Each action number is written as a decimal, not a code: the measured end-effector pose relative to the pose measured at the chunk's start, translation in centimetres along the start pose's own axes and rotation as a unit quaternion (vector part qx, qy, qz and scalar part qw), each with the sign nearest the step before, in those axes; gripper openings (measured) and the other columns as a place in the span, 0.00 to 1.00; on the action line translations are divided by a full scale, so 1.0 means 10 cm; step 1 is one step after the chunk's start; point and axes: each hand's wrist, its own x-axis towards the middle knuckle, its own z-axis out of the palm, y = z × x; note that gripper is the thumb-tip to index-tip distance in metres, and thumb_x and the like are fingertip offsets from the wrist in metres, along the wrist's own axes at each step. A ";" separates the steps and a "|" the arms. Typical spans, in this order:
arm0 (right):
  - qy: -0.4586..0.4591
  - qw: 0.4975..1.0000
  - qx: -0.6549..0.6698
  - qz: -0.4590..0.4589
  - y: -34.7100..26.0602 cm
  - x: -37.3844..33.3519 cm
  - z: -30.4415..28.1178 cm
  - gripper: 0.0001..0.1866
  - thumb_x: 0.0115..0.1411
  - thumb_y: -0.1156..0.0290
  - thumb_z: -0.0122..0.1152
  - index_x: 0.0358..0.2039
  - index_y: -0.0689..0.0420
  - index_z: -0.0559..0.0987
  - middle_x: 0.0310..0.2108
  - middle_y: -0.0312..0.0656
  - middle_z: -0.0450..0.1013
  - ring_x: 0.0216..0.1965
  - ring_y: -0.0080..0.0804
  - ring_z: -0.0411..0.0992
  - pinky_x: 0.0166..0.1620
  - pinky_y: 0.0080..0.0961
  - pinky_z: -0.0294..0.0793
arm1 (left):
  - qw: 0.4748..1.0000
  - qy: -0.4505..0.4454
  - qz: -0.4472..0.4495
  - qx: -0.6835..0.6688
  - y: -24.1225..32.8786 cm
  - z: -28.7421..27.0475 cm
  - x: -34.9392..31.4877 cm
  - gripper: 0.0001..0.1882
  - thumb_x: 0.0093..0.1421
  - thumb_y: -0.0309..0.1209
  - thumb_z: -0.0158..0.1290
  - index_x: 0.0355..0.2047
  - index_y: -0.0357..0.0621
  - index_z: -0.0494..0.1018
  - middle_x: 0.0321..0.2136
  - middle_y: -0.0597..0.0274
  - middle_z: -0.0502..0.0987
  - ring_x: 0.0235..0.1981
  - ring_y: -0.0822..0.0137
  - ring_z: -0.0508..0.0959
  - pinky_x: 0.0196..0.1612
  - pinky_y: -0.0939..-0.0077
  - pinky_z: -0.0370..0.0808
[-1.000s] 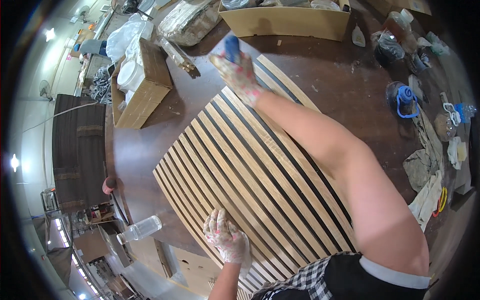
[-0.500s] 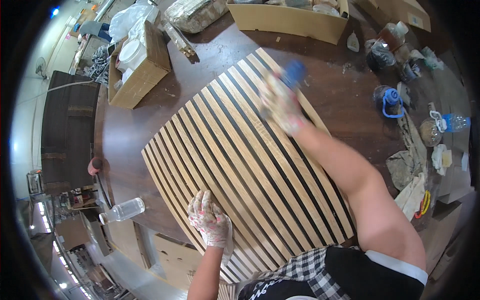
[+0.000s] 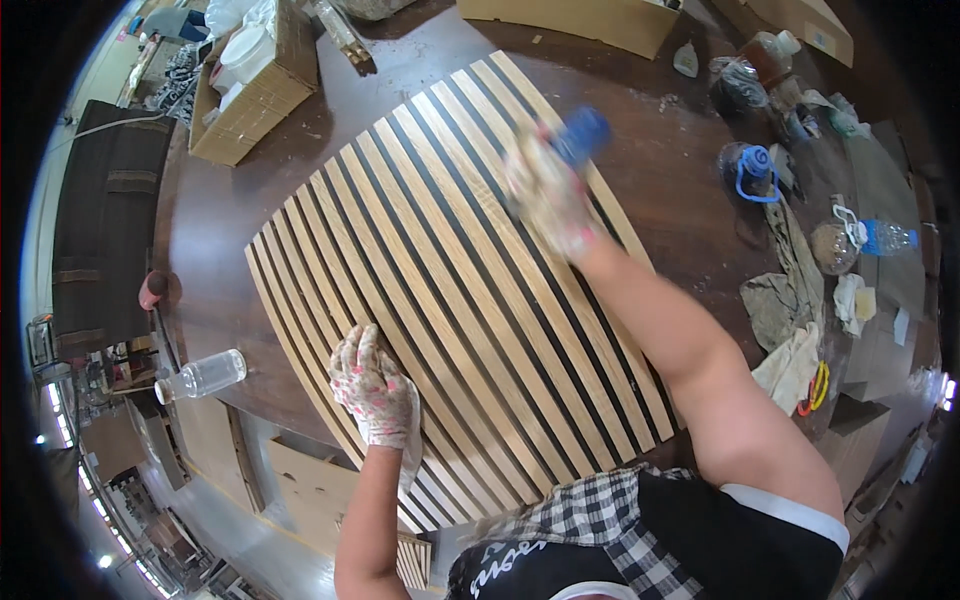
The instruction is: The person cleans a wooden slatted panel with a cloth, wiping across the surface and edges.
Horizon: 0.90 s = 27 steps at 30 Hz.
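A wooden slatted panel [image 3: 440, 270], pale strips with dark gaps, lies on the brown table in front of me. My left hand [image 3: 372, 395], in a spotted white glove, rests flat on its left near part, fingers extended. Some white cloth [image 3: 412, 440] shows beside the palm and wrist; whether the hand grips it is hidden. Toward the far right of the panel, my gloved right hand [image 3: 545, 190] is closed around a blue cylindrical object [image 3: 582, 137]. Motion blur hides its kind and any part under the fingers.
Left on the table lie a clear bottle [image 3: 202, 376] and a red-headed mallet [image 3: 153, 290]. A cardboard box [image 3: 255, 90] with white tubs stands at far left, another box [image 3: 580, 22] at the back. Bottles, a blue-handled jug top [image 3: 757, 172], rags [image 3: 785, 320] and scissors [image 3: 815, 390] line the right.
The whole view has shifted, so the panel and table appear farther left and up. My right hand with the blue object has slid slightly nearer along the slats; my left hand stays on the panel.
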 end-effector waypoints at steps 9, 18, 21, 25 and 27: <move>-0.034 0.999 -0.003 -0.007 -0.27 -0.57 -0.25 0.05 0.56 0.68 0.52 0.25 0.48 0.66 0.13 0.25 0.61 0.12 0.12 0.58 0.15 0.10 0.56 | 1.000 -0.021 -0.008 0.015 0.02 0.04 -0.04 0.18 0.49 0.25 0.45 0.42 0.48 0.69 0.43 0.57 0.70 0.48 0.55 0.65 0.52 0.61 0.59; -0.042 0.982 0.177 0.044 -0.27 -1.89 -1.07 0.07 0.55 0.72 0.52 0.22 0.49 0.66 0.15 0.29 0.59 0.16 0.16 0.60 0.19 0.13 0.61 | 1.000 0.009 0.012 0.006 -0.03 0.02 -0.06 0.16 0.51 0.28 0.46 0.42 0.48 0.70 0.43 0.60 0.70 0.47 0.58 0.66 0.52 0.65 0.59; -0.123 0.991 -0.033 -0.041 -0.49 -2.58 -1.09 0.06 0.55 0.75 0.48 0.21 0.55 0.65 0.16 0.32 0.58 0.19 0.16 0.61 0.25 0.16 0.66 | 1.000 0.006 0.011 0.010 -0.05 0.04 -0.10 0.16 0.52 0.29 0.46 0.43 0.49 0.70 0.43 0.61 0.70 0.48 0.59 0.66 0.52 0.66 0.60; -0.109 0.992 -0.052 -0.032 -0.32 -2.15 -0.93 0.02 0.56 0.73 0.49 0.27 0.51 0.67 0.18 0.28 0.62 0.16 0.15 0.60 0.19 0.09 0.58 | 1.000 0.012 -0.001 0.022 -0.12 0.07 -0.17 0.17 0.52 0.29 0.46 0.44 0.50 0.69 0.43 0.62 0.71 0.48 0.60 0.66 0.52 0.68 0.60; -0.100 0.976 -0.116 -0.157 -0.20 -1.66 -0.75 0.01 0.54 0.72 0.52 0.28 0.53 0.71 0.22 0.30 0.67 0.22 0.15 0.66 0.22 0.10 0.64 | 1.000 0.016 -0.002 0.017 -0.01 0.09 -0.10 0.16 0.52 0.30 0.46 0.43 0.51 0.70 0.43 0.62 0.71 0.48 0.60 0.67 0.53 0.69 0.60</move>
